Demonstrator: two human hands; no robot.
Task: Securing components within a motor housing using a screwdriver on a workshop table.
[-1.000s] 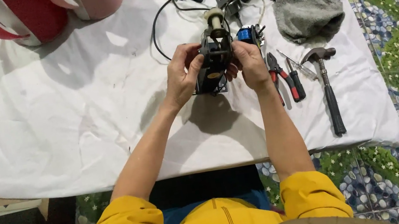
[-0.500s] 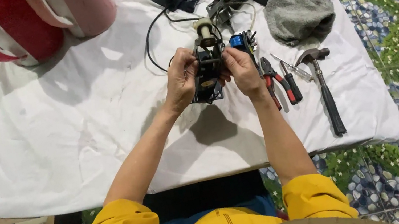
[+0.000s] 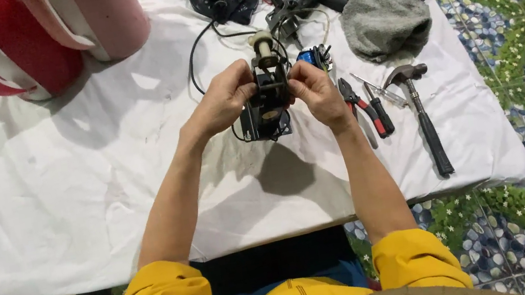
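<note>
Black metal frames the small motor point(image 3: 267, 100) I hold lifted above the white-sheeted tabletop point(image 3: 71, 194), a pale spindle at its top and a cord trailing back. My left hand point(image 3: 223, 101) and right hand point(image 3: 312, 93) both grip its sides. I judge I'm mid-inspection or fitting a part; next needs fine fingertip work. Pliers point(image 3: 362, 106) and hammer point(image 3: 422, 117) lie just right.
</note>
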